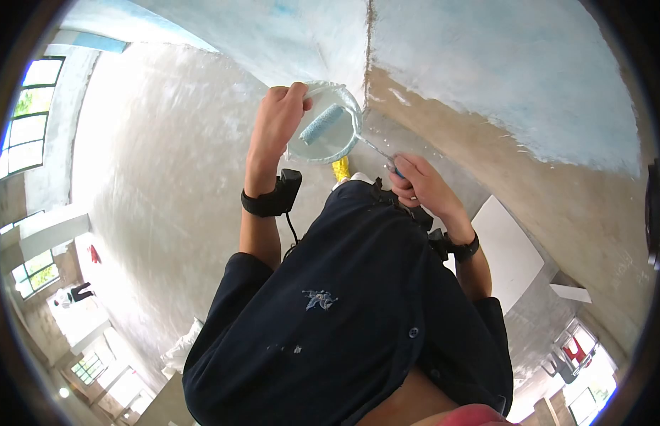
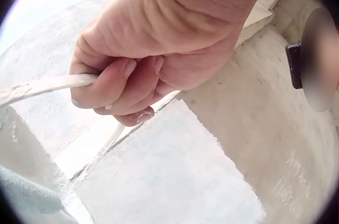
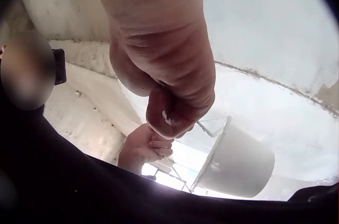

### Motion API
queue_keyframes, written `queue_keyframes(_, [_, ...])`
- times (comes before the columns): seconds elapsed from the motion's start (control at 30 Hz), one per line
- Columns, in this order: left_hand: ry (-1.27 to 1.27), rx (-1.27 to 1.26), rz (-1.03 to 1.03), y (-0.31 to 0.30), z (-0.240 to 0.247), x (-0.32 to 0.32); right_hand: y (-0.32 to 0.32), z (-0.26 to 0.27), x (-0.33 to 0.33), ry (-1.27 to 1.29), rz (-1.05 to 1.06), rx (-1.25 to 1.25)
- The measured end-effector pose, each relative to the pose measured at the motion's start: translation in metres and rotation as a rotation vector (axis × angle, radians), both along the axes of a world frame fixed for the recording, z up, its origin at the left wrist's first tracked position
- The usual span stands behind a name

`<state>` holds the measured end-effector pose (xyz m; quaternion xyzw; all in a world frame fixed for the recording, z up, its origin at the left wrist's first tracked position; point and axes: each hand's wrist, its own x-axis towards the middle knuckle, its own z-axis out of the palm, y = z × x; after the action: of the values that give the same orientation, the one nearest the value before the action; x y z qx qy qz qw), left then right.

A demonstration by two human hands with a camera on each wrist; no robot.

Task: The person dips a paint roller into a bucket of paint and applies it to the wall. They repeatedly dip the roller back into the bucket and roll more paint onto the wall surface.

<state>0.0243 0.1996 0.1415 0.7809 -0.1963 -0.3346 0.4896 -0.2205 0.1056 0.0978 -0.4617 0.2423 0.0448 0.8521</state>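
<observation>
My left hand (image 1: 277,124) grips the pale bail handle (image 2: 45,87) of a paint bucket (image 3: 241,161), fingers curled round it. The bucket's paint-smeared rim (image 1: 358,129) faces up in the head view. Inside it lies the fluffy, light-blue sleeve of a paint roller (image 1: 321,126), tilted across the opening. From the sleeve a thin metal frame (image 1: 373,146) passes over the rim to my right hand (image 1: 424,186). That hand holds the roller by its handle, a bit of blue showing at the fingers. Most of the handle is hidden in the fist.
Right of the bucket rises a wall (image 1: 500,78) coated light blue above, with bare brown plaster (image 1: 443,128) below. A white panel (image 1: 507,252) lies behind on the right. Below the bucket shows a yellow object (image 1: 341,168) near my feet. Windows (image 1: 33,113) stand far left.
</observation>
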Motion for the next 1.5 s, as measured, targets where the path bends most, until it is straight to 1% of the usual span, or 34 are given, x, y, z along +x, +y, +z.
queue_keyframes(0.1, [0.013,-0.025,-0.017,-0.001,0.003,-0.001,-0.001,-0.001,-0.014,0.003,-0.020,-0.006])
queue_keyframes(0.2, [0.042,-0.026,-0.020,-0.003,0.009,-0.001,0.003,-0.005,-0.024,-0.051,-0.027,-0.060])
queue_keyframes(0.27, [0.047,-0.041,-0.030,-0.003,0.013,-0.002,0.009,-0.010,-0.028,-0.061,-0.080,-0.237])
queue_keyframes(0.3, [0.055,-0.054,-0.037,-0.003,0.016,-0.003,0.011,-0.017,-0.029,-0.065,-0.083,-0.241])
queue_keyframes(0.37, [0.055,-0.050,-0.040,-0.004,0.019,-0.004,0.012,-0.032,-0.032,-0.133,-0.078,-0.762])
queue_keyframes(0.4, [0.061,-0.044,-0.039,-0.004,0.021,-0.002,0.013,-0.034,-0.031,-0.135,-0.083,-0.765])
queue_keyframes(0.47, [0.067,-0.059,-0.053,-0.005,0.021,-0.001,0.013,-0.036,-0.031,-0.147,-0.122,-1.051])
queue_keyframes(0.5, [0.075,-0.071,-0.064,-0.005,0.023,0.000,0.013,-0.037,-0.033,-0.149,-0.127,-1.052])
queue_keyframes(0.57, [0.072,-0.069,-0.062,-0.007,0.026,-0.001,0.013,-0.038,-0.036,-0.096,-0.157,-0.663])
queue_keyframes(0.6, [0.074,-0.066,-0.057,-0.008,0.027,-0.002,0.014,-0.036,-0.036,-0.097,-0.163,-0.665])
queue_keyframes(0.67, [0.078,-0.060,-0.070,-0.009,0.026,0.002,0.014,-0.029,-0.034,-0.143,-0.205,-0.444])
queue_keyframes(0.7, [0.084,-0.051,-0.076,-0.010,0.026,0.002,0.014,-0.029,-0.034,-0.144,-0.211,-0.444])
queue_keyframes(0.77, [0.086,-0.056,-0.088,-0.012,0.028,0.001,0.012,-0.030,-0.035,-0.106,-0.165,-0.575])
queue_keyframes(0.8, [0.092,-0.061,-0.095,-0.013,0.028,0.001,0.014,-0.029,-0.035,-0.105,-0.169,-0.575])
queue_keyframes(0.87, [0.083,-0.041,-0.104,-0.013,0.030,0.003,0.016,-0.028,-0.032,-0.074,-0.131,-0.739])
queue_keyframes(0.9, [0.073,-0.020,-0.107,-0.013,0.031,0.004,0.018,-0.027,-0.031,-0.073,-0.133,-0.739])
queue_keyframes(0.97, [0.077,-0.025,-0.109,-0.013,0.029,0.004,0.021,-0.024,-0.028,-0.116,-0.125,-1.128])
queue_keyframes(1.0, [0.080,-0.030,-0.109,-0.013,0.028,0.005,0.023,-0.023,-0.028,-0.116,-0.127,-1.128])
queue_keyframes(1.07, [0.101,-0.039,-0.114,-0.013,0.028,0.006,0.027,-0.024,-0.029,-0.007,-0.044,-1.251])
queue_keyframes(1.1, [0.122,-0.049,-0.117,-0.013,0.028,0.007,0.027,-0.028,-0.029,-0.007,-0.046,-1.253])
queue_keyframes(1.17, [0.144,-0.080,-0.115,-0.014,0.029,0.007,0.023,-0.043,-0.035,-0.071,0.030,-1.546])
queue_keyframes(1.2, [0.166,-0.109,-0.111,-0.015,0.028,0.007,0.021,-0.049,-0.038,-0.069,0.030,-1.545])
queue_keyframes(1.27, [0.170,-0.121,-0.109,-0.015,0.029,0.005,0.019,-0.058,-0.043,-0.112,0.059,-1.749])
queue_keyframes(1.3, [0.175,-0.133,-0.105,-0.015,0.029,0.004,0.018,-0.065,-0.046,-0.110,0.056,-1.749])
queue_keyframes(1.37, [0.167,-0.130,-0.108,-0.014,0.028,0.004,0.017,-0.074,-0.052,-0.149,-0.012,-1.950])
queue_keyframes(1.5, [0.149,-0.120,-0.118,-0.014,0.026,0.004,0.014,-0.073,-0.056,-0.185,-0.005,-1.989])
